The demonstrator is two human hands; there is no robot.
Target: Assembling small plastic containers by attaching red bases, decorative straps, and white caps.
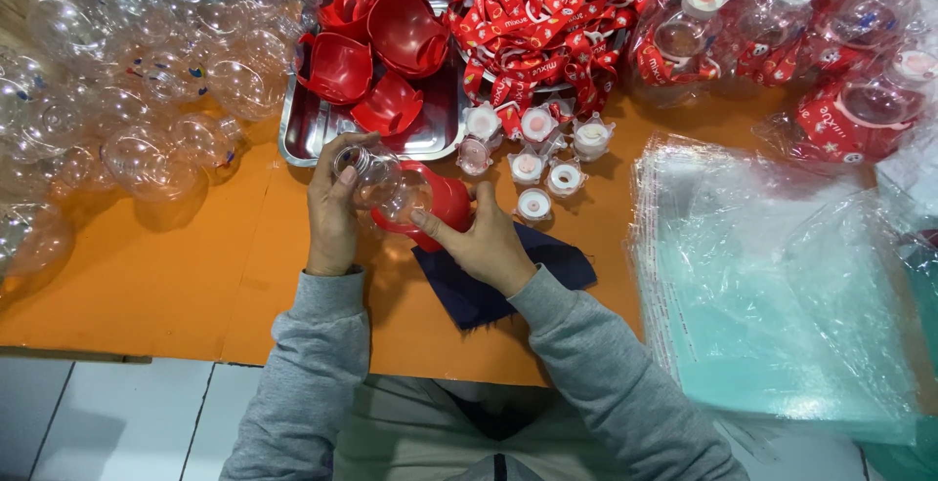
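The fingers of the left hand are wrapped around the neck end of a clear bottle, thumb on the near side, fingertips curled over the top. The fingers of the right hand are clamped on a red cup that sits over the bottle's rounded base, thumb pressing along its edge. Bottle and cup lie together at centre frame, held just above the orange table and a dark blue cloth.

Handling, as judged: the bottle looks to be thin clear plastic, light, smooth and likely slippery, and it may dent if squeezed at the belly. The neck is the stiffer grip point. The red cup appears rigid; hold it by the rim or outer wall.

Just above the hands, a steel tray holds more red cups. Right of it lies a heap of red straps, with small clear caps set below the heap. Empty clear bottles fill the upper left. Bagged finished units occupy the upper right, and a stack of clear bags lies at right.
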